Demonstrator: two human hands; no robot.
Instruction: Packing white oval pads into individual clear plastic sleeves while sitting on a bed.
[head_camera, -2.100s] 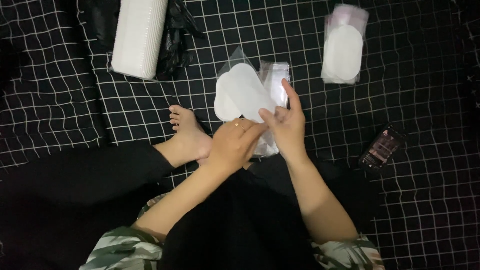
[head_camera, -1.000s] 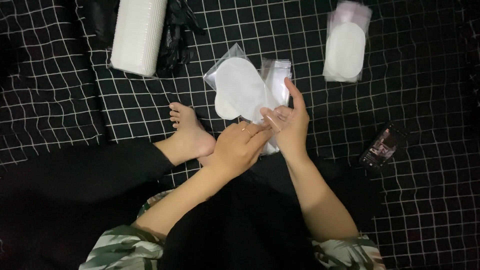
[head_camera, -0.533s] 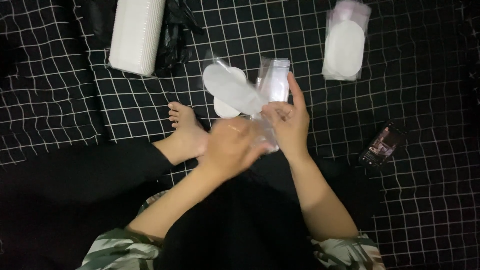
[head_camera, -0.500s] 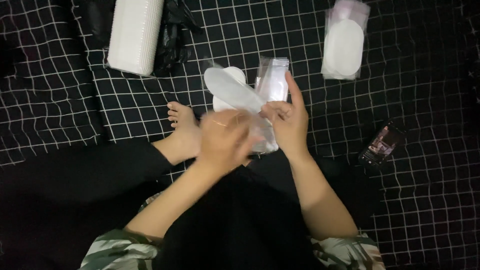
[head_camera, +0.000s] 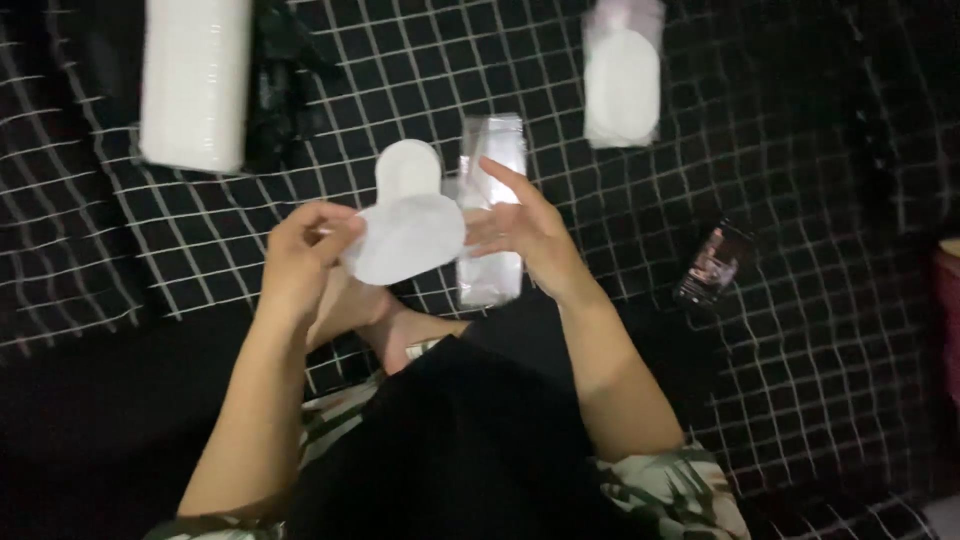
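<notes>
White pads (head_camera: 408, 235) and a white stack (head_camera: 195, 80) lie against a black cloth (head_camera: 800, 120) with a white grid, beside a clear bag (head_camera: 490, 150) and leaf-print sleeves (head_camera: 670, 490).

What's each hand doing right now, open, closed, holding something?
Left hand: closed, pinching the white oval pad at its edge.
Right hand: open, fingers spread beside the pad, holding nothing that can be made out.

Black blanket with white grid (head_camera: 800, 330) carries all. Tall white stack (head_camera: 195, 80) at top left edge, black crumpled item (head_camera: 285, 85) just beside it. White pads in clear wrap (head_camera: 622, 75) at top edge. Small dark packet (head_camera: 712, 262) toward right edge
</notes>
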